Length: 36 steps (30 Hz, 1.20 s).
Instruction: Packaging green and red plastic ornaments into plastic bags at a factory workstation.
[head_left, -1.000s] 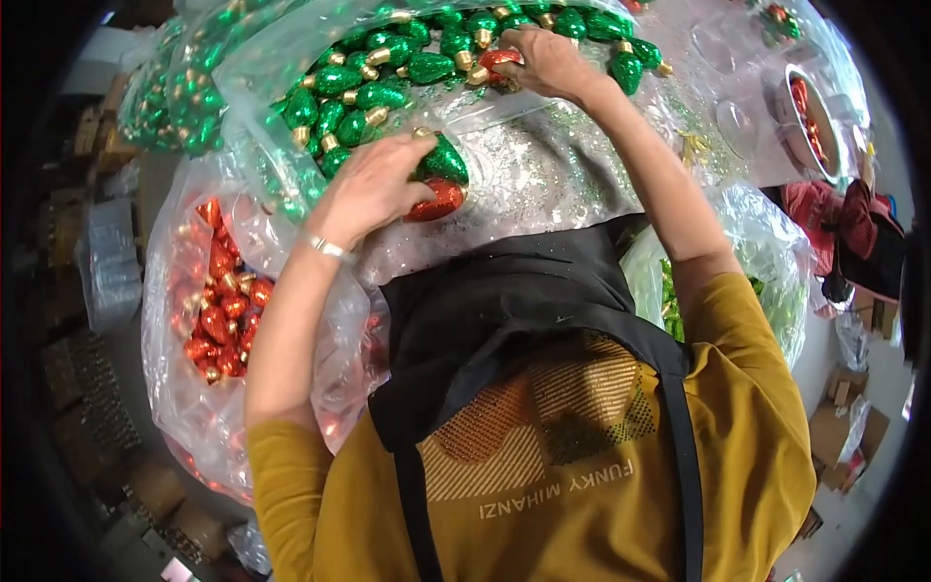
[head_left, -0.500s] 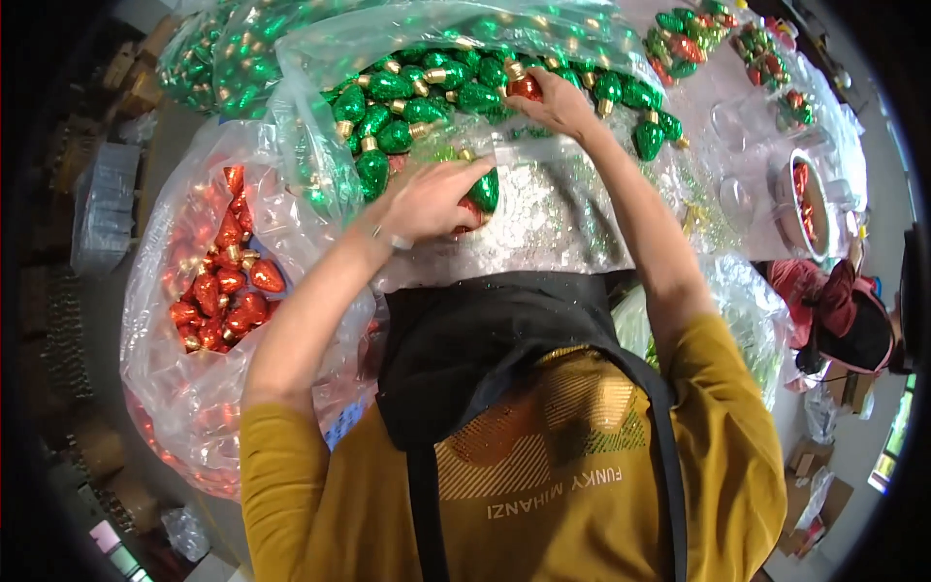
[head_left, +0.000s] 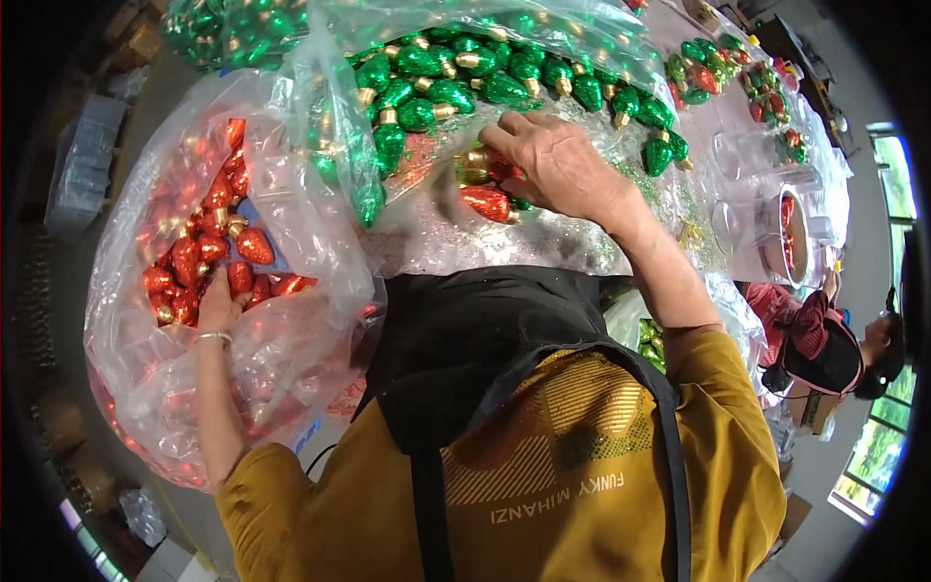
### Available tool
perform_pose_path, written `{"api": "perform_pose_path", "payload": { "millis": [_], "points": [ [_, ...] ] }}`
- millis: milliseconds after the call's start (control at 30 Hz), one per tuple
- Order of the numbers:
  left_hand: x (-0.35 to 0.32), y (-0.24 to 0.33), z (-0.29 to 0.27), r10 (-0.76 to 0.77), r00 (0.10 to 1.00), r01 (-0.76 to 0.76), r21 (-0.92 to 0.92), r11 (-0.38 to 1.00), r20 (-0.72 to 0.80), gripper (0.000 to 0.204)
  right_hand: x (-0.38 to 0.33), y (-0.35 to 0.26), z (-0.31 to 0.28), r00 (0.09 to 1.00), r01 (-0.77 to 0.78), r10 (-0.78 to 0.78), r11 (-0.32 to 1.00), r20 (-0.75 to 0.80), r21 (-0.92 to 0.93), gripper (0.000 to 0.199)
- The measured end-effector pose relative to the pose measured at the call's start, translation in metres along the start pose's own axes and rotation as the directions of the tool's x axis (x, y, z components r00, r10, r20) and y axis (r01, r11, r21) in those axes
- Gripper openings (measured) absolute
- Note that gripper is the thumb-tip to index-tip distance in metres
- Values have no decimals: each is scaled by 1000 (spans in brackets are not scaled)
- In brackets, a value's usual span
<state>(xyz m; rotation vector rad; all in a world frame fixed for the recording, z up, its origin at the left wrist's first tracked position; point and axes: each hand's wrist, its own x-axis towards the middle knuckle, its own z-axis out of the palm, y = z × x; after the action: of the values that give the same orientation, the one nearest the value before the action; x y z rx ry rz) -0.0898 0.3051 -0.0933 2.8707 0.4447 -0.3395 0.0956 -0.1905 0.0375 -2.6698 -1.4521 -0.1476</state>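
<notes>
A black apron [head_left: 456,330] is worn over a mustard shirt [head_left: 330,495] at the near middle. At the near left, a large clear plastic bag [head_left: 291,359] is spread open, and red glitter bulbs [head_left: 186,260] with gold caps are heaped inside it. The left hand [head_left: 219,303] is lowered into this heap, with the fingers partly hidden among the bulbs; whether any bulb is gripped there cannot be told. A bracelet [head_left: 214,336] is worn on the left wrist. To the right of the apron, green pieces [head_left: 652,341] are seen in another plastic bag [head_left: 624,316]. At the right, 1 co-worker [head_left: 813,339] is seen beside the table.

Beyond the apron, the table [head_left: 427,250] is strewn with glitter. Over its near middle, a small cluster [head_left: 473,167] of red and green bulbs with gold caps is held under the bent fingers of the right hand [head_left: 562,173]; 1 red bulb is shown at the cluster's near side. To the right, red items are held in a white bowl [head_left: 773,250], with clear plastic cups [head_left: 725,153] set just beyond.

Farther off, loose green bulbs [head_left: 504,89] are piled across the table, partly covered by clear sheeting [head_left: 335,126]. At the far right, mixed red and green bunches [head_left: 703,76] are laid out.
</notes>
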Motion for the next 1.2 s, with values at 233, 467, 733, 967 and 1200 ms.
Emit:
{"api": "perform_pose_path", "payload": {
  "millis": [233, 467, 733, 967, 1200],
  "points": [
    [6, 6, 16, 132, 952, -112, 86, 990, -277, 64, 3, 8, 8, 996, -88, 89, 993, 10, -78, 45],
    [-10, 77, -71, -89, 933, -128, -551, 825, -349, 58, -8, 17, 7, 998, -60, 60, 998, 1, -14, 47],
    [-12, 119, -85, 300, 819, -269, 134, 954, -489, 58, -21, 24, 6, 994, -110, 111, 994, -23, 25, 40],
    [13, 168, -70, 215, 833, -255, -8, 967, -510, 36, -12, 33, 41, 987, -156, 150, 982, -64, -106, 34],
    [117, 307, -31, 448, 890, -408, 298, 863, -78, 29, -3, 40, 32, 963, -233, 246, 964, -105, 128, 32]
  ]
}}
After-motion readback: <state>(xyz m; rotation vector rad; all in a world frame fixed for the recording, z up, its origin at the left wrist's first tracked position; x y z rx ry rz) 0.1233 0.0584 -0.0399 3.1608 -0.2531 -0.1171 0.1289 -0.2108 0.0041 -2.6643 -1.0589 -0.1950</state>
